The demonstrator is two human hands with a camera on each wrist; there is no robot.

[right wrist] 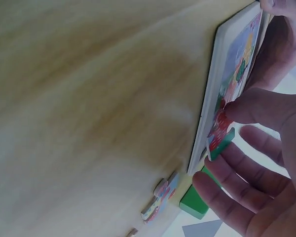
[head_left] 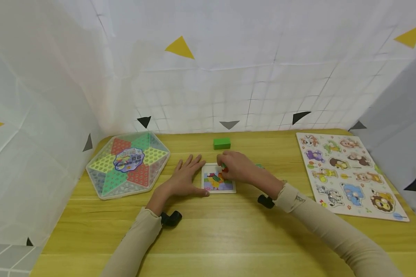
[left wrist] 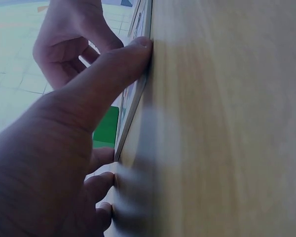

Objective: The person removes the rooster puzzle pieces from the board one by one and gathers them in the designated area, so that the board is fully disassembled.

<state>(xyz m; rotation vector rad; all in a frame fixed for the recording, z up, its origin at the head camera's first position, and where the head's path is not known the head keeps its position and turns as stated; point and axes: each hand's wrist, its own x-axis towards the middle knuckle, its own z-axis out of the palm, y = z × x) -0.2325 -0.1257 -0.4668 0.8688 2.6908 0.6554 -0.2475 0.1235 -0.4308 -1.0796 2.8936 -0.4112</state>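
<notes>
Apparently the fitting step: align next, then press.
Your left hand (head_left: pixel 185 178) spreads wide; your right hand (head_left: pixel 238 166) pinches narrowly. At your left's three o'clock lies the puzzle tray (head_left: pixel 210 168), squared to you. At its one o'clock, you hold the red-and-green piece (right wrist: pixel 219 129) tilted, green edge roughly towards twelve; long axis too covered to tell.

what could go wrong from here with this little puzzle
The red and green piece sits tilted in the right grip over the tray, so it might slip or land askew.

The left grip has its thumb at the tray's near edge; a careless push there could shift the tray.

A loose piece lies on the table near the right wrist, where a sweep of that arm might knock it away.
</notes>
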